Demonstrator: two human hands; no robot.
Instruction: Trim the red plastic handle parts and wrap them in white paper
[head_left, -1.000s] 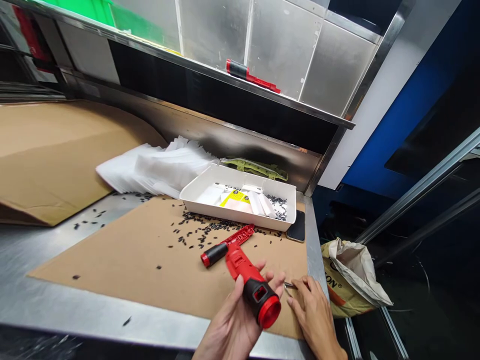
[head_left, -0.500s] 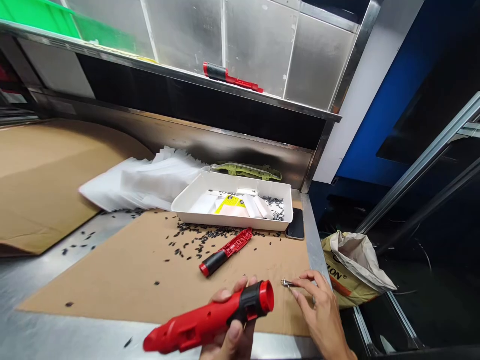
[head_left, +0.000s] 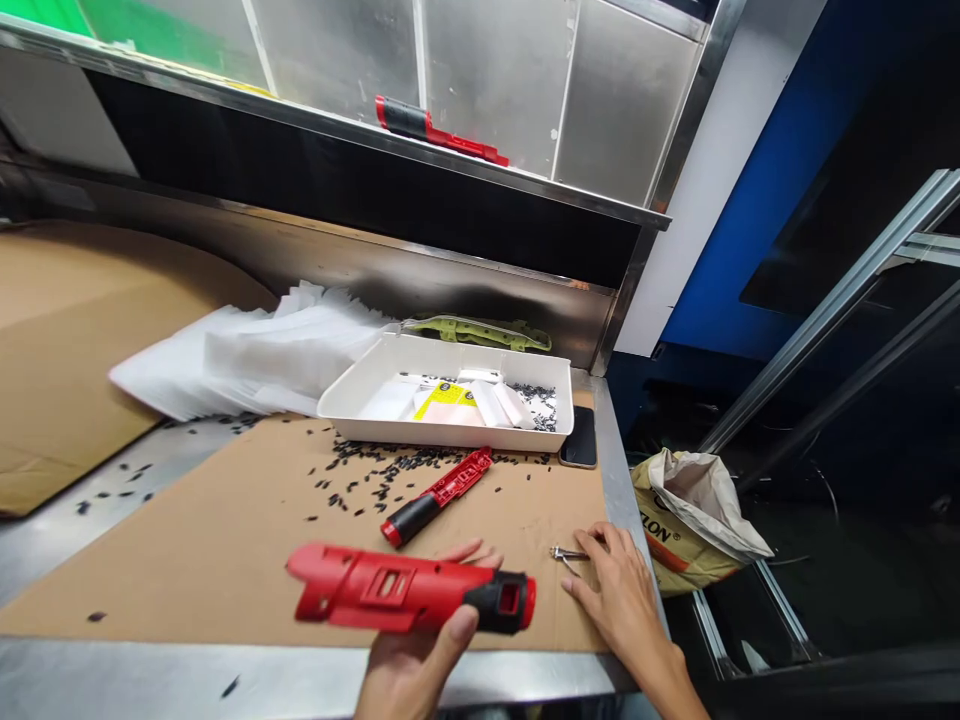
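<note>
Holding a red-and-black plastic casing in front of the white tray

The red-and-black plastic casing is in front of the white tray, on its near side, held roughly level above the cardboard sheet. The left hand is closed around it, thumb on the near face beside the black collar, fingers behind; the collar end points right.

The right hand, to the front right of the tray, has thumb and fingers drawn narrow at the handle end of a metal nail clipper, whose head points left.

Between the tray and the held casing lies a second casing, tilted diagonally on the cardboard. Small black pieces are scattered along the tray's front, and more lie inside it. Just right of the tray is a phone; to its left, white foam sheets; behind it, a yellow-green plastic piece. Higher up beyond the tray, a third casing rests on a ledge.
</note>
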